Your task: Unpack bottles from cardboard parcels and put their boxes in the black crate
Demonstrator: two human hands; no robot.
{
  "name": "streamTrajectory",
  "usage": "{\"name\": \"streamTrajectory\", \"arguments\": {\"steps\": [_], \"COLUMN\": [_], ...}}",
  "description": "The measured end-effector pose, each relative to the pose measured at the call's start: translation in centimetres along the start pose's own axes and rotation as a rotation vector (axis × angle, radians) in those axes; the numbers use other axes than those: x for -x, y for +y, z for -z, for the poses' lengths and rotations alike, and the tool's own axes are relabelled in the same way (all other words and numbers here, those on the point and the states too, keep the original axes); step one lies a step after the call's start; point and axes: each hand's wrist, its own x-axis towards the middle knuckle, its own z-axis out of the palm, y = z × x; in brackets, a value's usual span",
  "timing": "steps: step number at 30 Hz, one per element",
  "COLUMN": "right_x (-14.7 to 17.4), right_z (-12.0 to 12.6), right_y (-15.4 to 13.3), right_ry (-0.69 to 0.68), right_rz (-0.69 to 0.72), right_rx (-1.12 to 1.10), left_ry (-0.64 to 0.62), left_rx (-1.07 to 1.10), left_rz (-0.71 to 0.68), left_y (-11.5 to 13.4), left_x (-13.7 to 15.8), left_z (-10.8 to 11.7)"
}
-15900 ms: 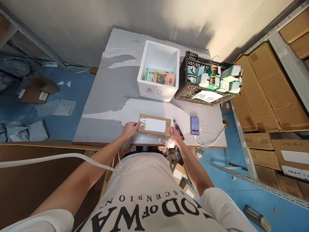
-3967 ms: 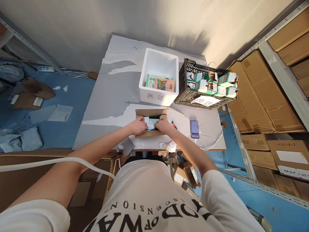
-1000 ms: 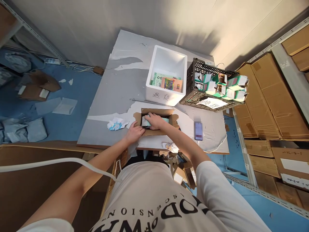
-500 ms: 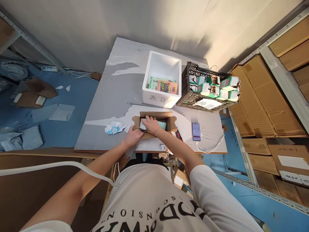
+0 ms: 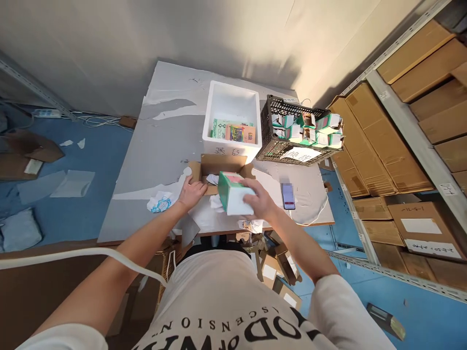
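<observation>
A green-and-white carton (image 5: 236, 197) with a pink patch on top is in my right hand (image 5: 260, 200), tilted above the table's near side. My fingers close around its right side. My left hand (image 5: 192, 192) grips the near left edge of an open cardboard box (image 5: 223, 159), whose flaps are spread. Crumpled white paper (image 5: 212, 179) shows inside that box; the carton covers part of its near side. More white paper (image 5: 216, 203) lies between the box and the table edge, partly behind the carton.
Behind the box, a white foam bin (image 5: 233, 109) holds colourful packets. A black crate (image 5: 268, 131) of green-and-white cartons stands right of it. A phone (image 5: 288, 196) with a cable lies at right, crumpled paper (image 5: 159, 201) at left. Shelves of cardboard boxes (image 5: 419, 223) line the right.
My right hand has come out of the cardboard box, lifting the green-and-white carton toward me and right. My left hand stays at the box's left edge. The camera view has shifted slightly.
</observation>
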Motion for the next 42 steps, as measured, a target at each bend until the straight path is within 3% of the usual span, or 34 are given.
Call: {"name": "streamTrajectory", "arguments": {"steps": [5, 12, 16, 20, 22, 25, 30, 34, 42], "right_x": [5.2, 1.5, -0.4, -0.9, -1.1, -1.2, -0.7, -0.2, -2.4], "right_z": [-2.7, -9.6, -12.0, -13.3, -13.5, -13.5, -12.3, -10.6, -8.2], "right_y": [-0.3, 2.4, 4.0, 5.0, 5.3, 5.7, 5.8, 5.5, 3.4], "right_ry": [0.182, 0.197, 0.162, 0.122, 0.129, 0.111, 0.034, 0.044, -0.053], "right_rz": [0.170, 0.072, 0.108, 0.087, 0.065, 0.032, 0.044, 0.096, -0.034], "right_rx": [-0.113, -0.216, -0.223, -0.221, -0.220, -0.211, -0.164, -0.107, -0.060], "left_ry": [0.036, -0.063, -0.012, 0.024, -0.005, -0.037, -0.034, 0.019, 0.046], "left_rx": [0.076, 0.024, 0.055, 0.232, 0.363, 0.465, 0.599, 0.674, 0.704], "left_rz": [0.091, 0.050, 0.017, -0.038, 0.010, 0.211, 0.345, 0.410, 0.479], "left_y": [-1.8, -2.2, -0.4, 3.9, 6.2, 8.5, 9.5, 10.1, 10.7], "left_x": [-1.6, -1.1, 0.1, 2.6, 3.4, 3.2, 1.7, 1.4, 0.3], "left_z": [-0.6, 0.2, 2.8, 3.6, 2.5, -0.2, -3.8, -4.6, -5.0]}}
